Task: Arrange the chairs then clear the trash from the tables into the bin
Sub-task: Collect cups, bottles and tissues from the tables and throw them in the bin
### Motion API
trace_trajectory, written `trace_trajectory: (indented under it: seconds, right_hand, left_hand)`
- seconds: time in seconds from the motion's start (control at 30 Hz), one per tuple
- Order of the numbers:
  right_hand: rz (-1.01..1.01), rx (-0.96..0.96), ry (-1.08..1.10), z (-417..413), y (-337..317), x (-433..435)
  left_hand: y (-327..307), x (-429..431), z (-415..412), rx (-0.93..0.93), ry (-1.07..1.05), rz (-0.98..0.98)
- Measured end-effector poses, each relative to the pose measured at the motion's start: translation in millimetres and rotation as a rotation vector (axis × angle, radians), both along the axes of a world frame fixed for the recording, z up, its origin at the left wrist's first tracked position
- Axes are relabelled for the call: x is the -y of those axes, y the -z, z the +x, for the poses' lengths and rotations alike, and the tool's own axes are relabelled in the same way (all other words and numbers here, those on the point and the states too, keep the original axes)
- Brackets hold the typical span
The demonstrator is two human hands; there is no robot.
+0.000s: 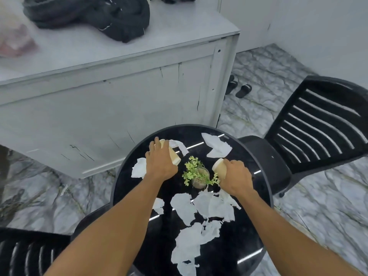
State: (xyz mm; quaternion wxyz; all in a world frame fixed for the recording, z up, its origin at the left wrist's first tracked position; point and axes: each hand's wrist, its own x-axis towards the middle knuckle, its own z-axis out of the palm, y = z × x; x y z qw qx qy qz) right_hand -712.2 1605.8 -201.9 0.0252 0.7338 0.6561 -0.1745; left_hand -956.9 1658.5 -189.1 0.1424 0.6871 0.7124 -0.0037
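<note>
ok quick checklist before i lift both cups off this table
1. Left hand curled round the left cup: ok.
2. Right hand curled round the right cup: ok.
3. Cups empty: cannot tell, their openings do not show.
4. Plant upright between the hands: ok, though its leaves sit right beside the right hand.
5. Bin in sight for the drop: not ok, none in view.
6. Table free of trash: not ok, tissue scraps lie all over it.
</note>
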Motion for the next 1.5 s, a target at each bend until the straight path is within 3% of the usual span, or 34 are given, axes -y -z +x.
trace_trajectory:
  seconds: [0.37, 0.73, 0.9, 1.07, 1.27, 1.5]
  right_hand:
    - [0.026, -0.033, 0.054, -0.9, 8.2, -19.3]
    - [0.295, -0.104, -0.022, -71.0, -107.1, -26.8]
    - [0.388, -0.187, -0.194, -171.2, -151.3, 14.9]
    - [0.411, -0.284, -0.423, -313.8, -179.9, 75.0]
    - [0.398, -0.448, -0.734, -506.2, -199.5, 182.2]
    - [0.304, -0.562, -1.095, -687.5, -190.6, 321.1]
  left_hand:
    - [19.3, -11.7, -6.0, 0.092, -0.007, 0.033]
    - [-94.0, 28.5, -57.6, 0.126, 0.016, 0.277]
    - [-152.4, 92.2, -134.1, 0.119, -0.030, 0.407]
    - [-190.8, 197.5, -263.1, 0.093, -0.229, 0.492]
    - [-204.6, 355.9, -418.0, -0.012, -0.547, 0.552]
    - [-185.4, 540.5, -539.6, -0.098, -0.952, 0.475]
